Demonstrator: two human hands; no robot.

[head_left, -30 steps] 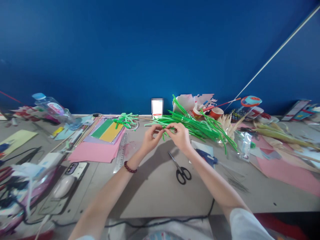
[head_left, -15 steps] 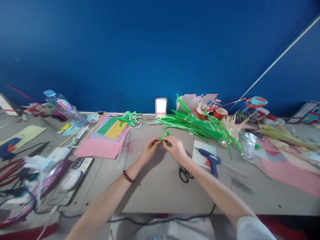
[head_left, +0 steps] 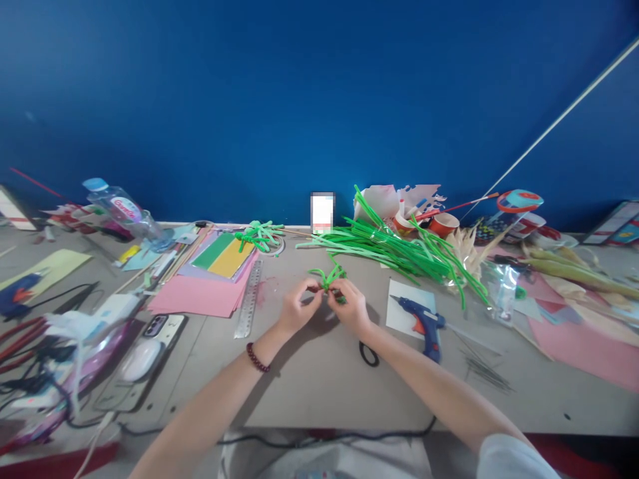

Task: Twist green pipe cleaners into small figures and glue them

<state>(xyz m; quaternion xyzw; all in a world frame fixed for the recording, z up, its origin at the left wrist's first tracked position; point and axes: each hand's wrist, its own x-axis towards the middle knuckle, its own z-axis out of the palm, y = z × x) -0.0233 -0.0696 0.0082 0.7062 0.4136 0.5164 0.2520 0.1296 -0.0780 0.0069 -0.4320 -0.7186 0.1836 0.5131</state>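
Observation:
Between my two hands, above the middle of the table, is a small bundle of bent green pipe cleaners [head_left: 327, 274] with several ends sticking up and outward. My left hand [head_left: 299, 306] pinches it from the left with thumb and fingers. From the right, my right hand [head_left: 351, 309] pinches the same piece, its fingers partly hiding the lower part. Behind the hands lies a large pile of loose green pipe cleaners [head_left: 394, 246]. One black handle loop of the scissors [head_left: 369, 354] shows beside my right forearm, which hides the rest.
Left of my hands lie a clear ruler [head_left: 248, 299], pink paper [head_left: 197, 297] and a phone [head_left: 164, 326]. A blue glue gun [head_left: 424, 322] rests on white paper to the right. More twisted green pipe cleaners [head_left: 264, 233] lie at the back, near a tilted plastic bottle [head_left: 122, 207].
Both hands have come slightly lower and nearer to me with the green piece. Its ends now spread wider above my fingers. More of the scissors is covered by my right arm.

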